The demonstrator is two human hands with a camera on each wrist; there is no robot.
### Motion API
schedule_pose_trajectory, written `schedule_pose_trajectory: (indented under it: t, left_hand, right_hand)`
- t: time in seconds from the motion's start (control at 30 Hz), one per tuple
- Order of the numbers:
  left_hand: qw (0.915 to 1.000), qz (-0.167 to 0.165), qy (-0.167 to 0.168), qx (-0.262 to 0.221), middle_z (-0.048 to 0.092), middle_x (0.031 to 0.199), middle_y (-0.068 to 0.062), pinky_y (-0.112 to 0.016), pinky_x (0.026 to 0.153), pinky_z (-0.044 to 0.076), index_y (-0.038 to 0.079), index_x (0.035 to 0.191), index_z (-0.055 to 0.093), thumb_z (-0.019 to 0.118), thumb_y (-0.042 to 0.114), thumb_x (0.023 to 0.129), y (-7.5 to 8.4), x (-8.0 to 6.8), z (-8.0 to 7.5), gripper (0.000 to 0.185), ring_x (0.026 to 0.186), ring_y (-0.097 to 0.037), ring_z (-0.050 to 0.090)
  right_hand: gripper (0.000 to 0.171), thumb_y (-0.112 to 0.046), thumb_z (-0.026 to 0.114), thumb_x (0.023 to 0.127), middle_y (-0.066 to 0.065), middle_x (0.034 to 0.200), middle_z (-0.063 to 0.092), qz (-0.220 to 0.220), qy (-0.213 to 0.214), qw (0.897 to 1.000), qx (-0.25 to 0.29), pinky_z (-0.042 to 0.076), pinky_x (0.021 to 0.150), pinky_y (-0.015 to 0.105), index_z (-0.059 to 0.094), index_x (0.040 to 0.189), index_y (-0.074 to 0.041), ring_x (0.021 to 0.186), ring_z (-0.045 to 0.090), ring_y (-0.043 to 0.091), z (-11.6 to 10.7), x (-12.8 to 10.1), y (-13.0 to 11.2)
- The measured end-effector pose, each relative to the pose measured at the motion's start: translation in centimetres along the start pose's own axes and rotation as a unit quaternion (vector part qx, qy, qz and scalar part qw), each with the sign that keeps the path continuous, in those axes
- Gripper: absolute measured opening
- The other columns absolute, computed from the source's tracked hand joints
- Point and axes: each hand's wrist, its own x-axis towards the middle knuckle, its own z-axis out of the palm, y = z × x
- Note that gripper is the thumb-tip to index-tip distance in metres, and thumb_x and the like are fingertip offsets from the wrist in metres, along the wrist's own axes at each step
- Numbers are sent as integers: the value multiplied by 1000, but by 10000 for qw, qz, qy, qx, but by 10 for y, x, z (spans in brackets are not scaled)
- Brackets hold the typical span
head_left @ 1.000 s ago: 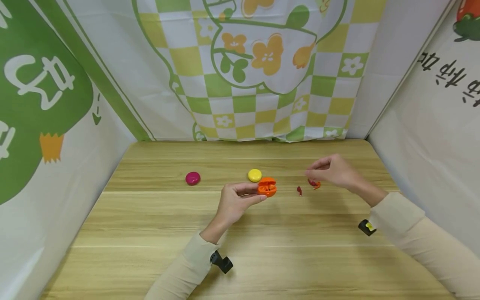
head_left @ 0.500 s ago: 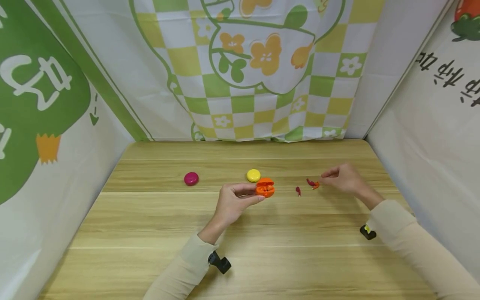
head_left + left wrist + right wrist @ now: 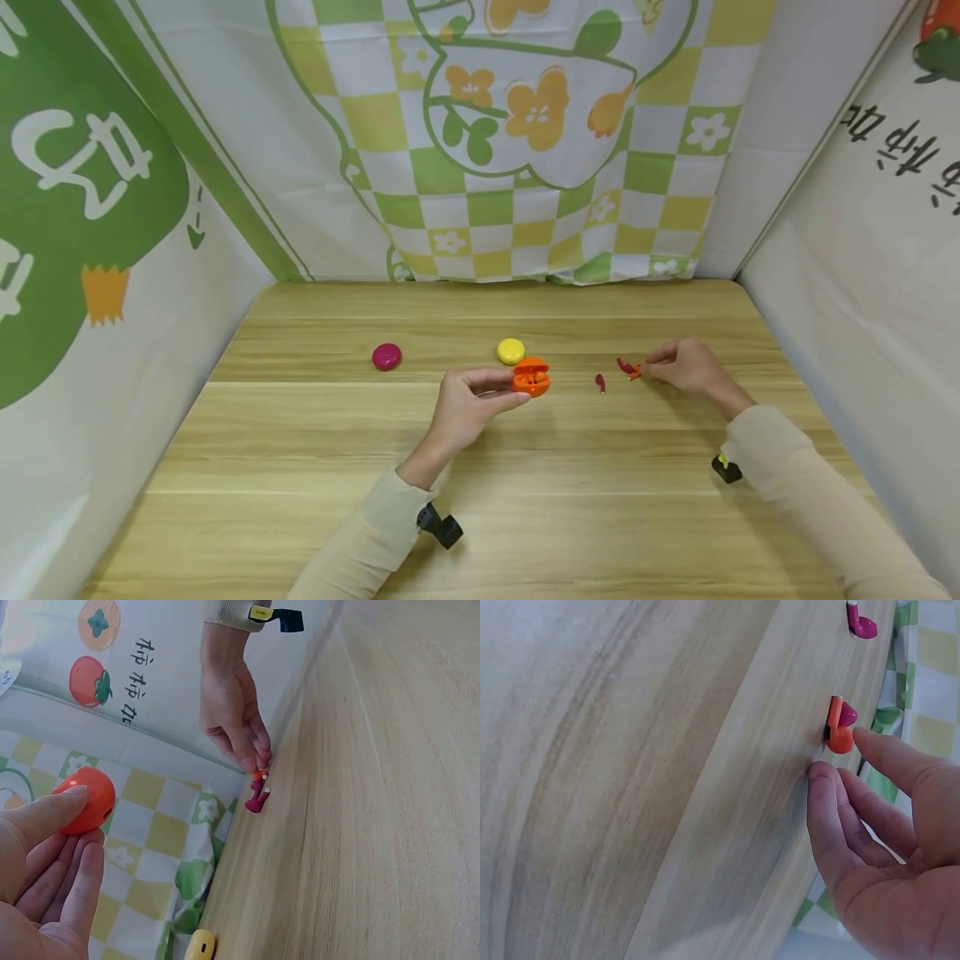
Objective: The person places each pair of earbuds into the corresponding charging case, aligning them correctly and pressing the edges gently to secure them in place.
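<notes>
A: Left hand [image 3: 467, 406]?
B: Holds the orange case [image 3: 532, 376] off the tabletop [image 3: 480, 467], about mid-table. Thumb on top, fingers [image 3: 56, 874] curled under it. In the head view the lid looks ajar.

A: Right hand [image 3: 686, 365]?
B: Down at the tabletop, right of the case. Thumb and index tip sit either side of the orange earbud [image 3: 838, 729] — touching or nearly so, not closed on it. Other fingers loosely curled, nothing gripped.

A: Earbud off the surface?
B: No, lying on the tabletop. A magenta earbud [image 3: 848, 714] lies right against it, on the far side from the hand.

A: Anything else nearby?
B: A second magenta earbud [image 3: 599, 382] — alone on the tabletop, between the case and the right hand. Yellow case [image 3: 511, 351] just behind the orange one, lid down. Magenta case [image 3: 386, 356] further left, well apart, also closed.

A: Surroundings?
B: Printed cloth [image 3: 517, 133] hangs on three sides of the tabletop. Both arms in cream sleeves, a small black camera strapped at each wrist.
</notes>
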Motion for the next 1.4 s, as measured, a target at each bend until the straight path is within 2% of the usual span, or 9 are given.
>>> schedule_pose_trajectory:
  t: [0.2, 0.5, 0.77, 0.97, 1.23, 1.4]
  left_hand:
    - [10000, -9, -2, -2, 79, 116, -20, -26, 83, 66, -1, 113, 81, 89, 4, 84, -1, 0, 1, 30, 101, -27, 80]
    - [10000, -9, -18, -26, 79, 116, -20, -27, 84, 66, -1, 113, 81, 89, 5, 84, 0, -1, 0, 30, 101, -26, 80]
    - [10000, -27, -6, 0, 79, 116, -20, -27, 84, 66, -1, 113, 80, 89, 5, 84, 0, -1, 0, 30, 101, -26, 80]
    - [10000, -43, -17, 5, 79, 116, -20, -27, 84, 67, -1, 113, 80, 89, 5, 85, 0, -1, 0, 30, 101, -27, 80]
    - [9999, -109, 20, -34, 80, 114, -19, -28, 84, 67, 0, 113, 81, 89, 2, 83, 1, 1, 0, 32, 100, -24, 80]
    - [9999, -104, 4, -76, 80, 113, -18, -28, 85, 67, 1, 113, 81, 89, 3, 83, 0, 2, 0, 31, 99, -22, 80]
  right_hand:
    - [30, -28, 79, 94, 21, 113, 79, -86, 5, 9998, -155, 55, 79, 27, 82, 107, 0, 101, 72, 29, 1, 3, -3]
    - [23, -27, 80, 93, 14, 100, 81, -121, -81, 9993, -345, 49, 74, 25, 83, 97, -4, 88, 65, 17, 6, 10, -7]
    - [21, -24, 79, 94, 10, 91, 80, -123, -86, 9994, -308, 47, 66, 25, 83, 93, -4, 79, 60, 14, 5, 11, -9]
    - [18, -20, 77, 94, 13, 97, 82, -174, -107, 9989, -431, 49, 65, 22, 84, 96, -3, 81, 64, 14, -6, 9, -16]
    - [17, -18, 79, 93, 12, 85, 81, -453, -33, 9978, -475, 48, 57, 23, 82, 90, -2, 67, 61, 9, -30, 3, -34]
    - [18, -21, 80, 93, 10, 85, 81, -412, -96, 9979, -492, 49, 55, 24, 82, 90, -4, 67, 62, 11, -43, -2, -49]
